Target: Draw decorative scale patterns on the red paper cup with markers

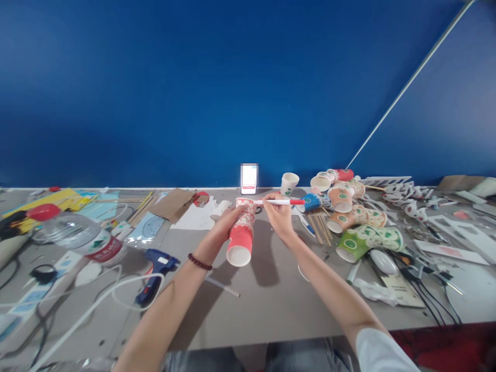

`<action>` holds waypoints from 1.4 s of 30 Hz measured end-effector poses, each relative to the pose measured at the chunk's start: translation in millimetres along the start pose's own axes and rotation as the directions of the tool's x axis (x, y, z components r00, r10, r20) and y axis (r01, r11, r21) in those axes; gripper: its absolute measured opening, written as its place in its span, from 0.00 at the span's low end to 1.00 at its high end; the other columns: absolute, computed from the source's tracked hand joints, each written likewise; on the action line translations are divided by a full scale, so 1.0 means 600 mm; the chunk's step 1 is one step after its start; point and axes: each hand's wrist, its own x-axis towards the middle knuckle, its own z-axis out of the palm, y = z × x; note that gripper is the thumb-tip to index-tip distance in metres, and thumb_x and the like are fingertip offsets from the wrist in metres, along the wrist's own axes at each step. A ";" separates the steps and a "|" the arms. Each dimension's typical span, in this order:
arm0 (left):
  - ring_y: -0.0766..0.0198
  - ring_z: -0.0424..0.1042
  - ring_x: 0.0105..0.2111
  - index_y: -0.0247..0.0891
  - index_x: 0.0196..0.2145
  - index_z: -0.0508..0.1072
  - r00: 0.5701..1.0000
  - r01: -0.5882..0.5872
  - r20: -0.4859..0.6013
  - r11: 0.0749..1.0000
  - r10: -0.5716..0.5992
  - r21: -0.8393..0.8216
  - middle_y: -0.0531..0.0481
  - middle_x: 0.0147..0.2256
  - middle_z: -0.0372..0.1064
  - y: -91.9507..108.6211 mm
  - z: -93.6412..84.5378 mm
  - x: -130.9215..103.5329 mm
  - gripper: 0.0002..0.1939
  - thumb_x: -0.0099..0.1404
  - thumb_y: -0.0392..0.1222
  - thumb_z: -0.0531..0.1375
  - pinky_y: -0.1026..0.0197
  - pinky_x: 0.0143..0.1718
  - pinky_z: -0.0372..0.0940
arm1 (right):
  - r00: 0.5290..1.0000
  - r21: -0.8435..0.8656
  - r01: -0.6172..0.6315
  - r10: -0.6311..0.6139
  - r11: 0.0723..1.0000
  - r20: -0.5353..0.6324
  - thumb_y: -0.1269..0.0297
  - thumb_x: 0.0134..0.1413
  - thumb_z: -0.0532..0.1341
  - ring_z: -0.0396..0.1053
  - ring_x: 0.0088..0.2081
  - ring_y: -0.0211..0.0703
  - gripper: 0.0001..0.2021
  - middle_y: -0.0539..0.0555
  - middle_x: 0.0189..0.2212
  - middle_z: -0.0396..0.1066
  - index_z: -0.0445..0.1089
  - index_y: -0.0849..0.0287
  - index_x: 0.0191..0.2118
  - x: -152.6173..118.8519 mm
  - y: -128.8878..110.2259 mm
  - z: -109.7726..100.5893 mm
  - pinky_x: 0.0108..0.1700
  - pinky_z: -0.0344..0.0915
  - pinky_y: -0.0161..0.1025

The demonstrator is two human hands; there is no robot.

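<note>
My left hand point(229, 219) is closed around a red-and-white patterned paper cup stack point(241, 238), tilted with a pale round end toward me. In my right hand point(278, 213) a white marker with a red end point(287, 202) is pinched, lying nearly level. Its left tip reaches the far upper part of the cups; whether it touches them I cannot tell. Beyond both hands, a lit phone point(249, 179) stands against the blue wall. A white paper cup point(290, 183) stands upright behind my right hand.
Patterned paper cups in blue point(310, 202), orange point(335, 223) and green point(351, 245) lie at the right, beside wooden sticks point(321, 227). A blue glue gun point(157, 271), a plastic bottle point(87, 235) and a power strip point(34, 299) with cables occupy the left. White paper point(194, 217) lies behind.
</note>
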 end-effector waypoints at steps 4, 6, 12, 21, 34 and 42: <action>0.60 0.72 0.23 0.30 0.38 0.74 0.999 0.039 -0.010 0.999 -0.039 0.001 0.42 0.26 0.74 0.001 -0.002 0.006 0.17 0.55 0.46 0.62 0.61 0.26 0.67 | 1.000 -0.025 0.021 -0.021 0.999 -0.009 0.62 0.46 0.60 0.69 0.29 0.41 0.05 0.49 0.25 0.70 0.68 0.56 0.29 0.002 -0.001 -0.001 0.33 0.67 0.37; 0.60 0.73 0.23 0.29 0.38 0.74 0.998 0.062 0.006 0.998 -0.062 -0.015 0.42 0.25 0.74 0.000 -0.004 0.009 0.17 0.55 0.46 0.62 0.61 0.26 0.67 | 1.000 -0.023 0.020 -0.021 1.000 -0.012 0.62 0.46 0.59 0.68 0.27 0.40 0.04 0.48 0.24 0.69 0.68 0.56 0.28 0.002 -0.003 -0.002 0.33 0.67 0.37; 0.58 0.74 0.27 0.29 0.39 0.75 0.999 0.018 0.041 1.000 -0.018 -0.009 0.41 0.27 0.74 -0.007 -0.011 0.018 0.20 0.53 0.48 0.63 0.60 0.28 0.68 | 1.000 0.005 0.005 -0.005 1.000 -0.017 0.63 0.46 0.59 0.66 0.25 0.38 0.03 0.47 0.22 0.67 0.68 0.55 0.28 0.002 -0.007 -0.002 0.31 0.66 0.37; 0.57 0.74 0.27 0.29 0.38 0.75 0.999 0.032 0.018 0.999 -0.032 0.000 0.41 0.27 0.74 -0.004 -0.007 0.018 0.20 0.52 0.48 0.63 0.60 0.27 0.67 | 1.000 0.006 0.005 -0.005 1.000 0.006 0.63 0.47 0.59 0.68 0.27 0.39 0.04 0.47 0.23 0.68 0.68 0.56 0.29 0.001 -0.013 -0.003 0.31 0.66 0.36; 0.56 0.74 0.26 0.30 0.38 0.75 0.999 0.039 0.001 0.999 -0.039 -0.004 0.40 0.27 0.74 -0.007 -0.010 0.022 0.21 0.51 0.49 0.64 0.59 0.28 0.68 | 1.000 0.005 0.001 -0.001 1.000 0.017 0.62 0.46 0.59 0.68 0.29 0.40 0.04 0.47 0.21 0.65 0.68 0.57 0.29 0.001 -0.013 -0.002 0.33 0.66 0.36; 0.57 0.74 0.25 0.30 0.36 0.75 0.999 0.030 0.017 0.999 -0.030 0.017 0.41 0.26 0.74 -0.006 -0.010 0.020 0.18 0.52 0.48 0.64 0.60 0.27 0.67 | 1.000 0.006 0.000 0.000 1.000 0.020 0.62 0.46 0.59 0.68 0.28 0.40 0.04 0.47 0.23 0.67 0.68 0.56 0.29 0.001 -0.016 -0.001 0.33 0.66 0.36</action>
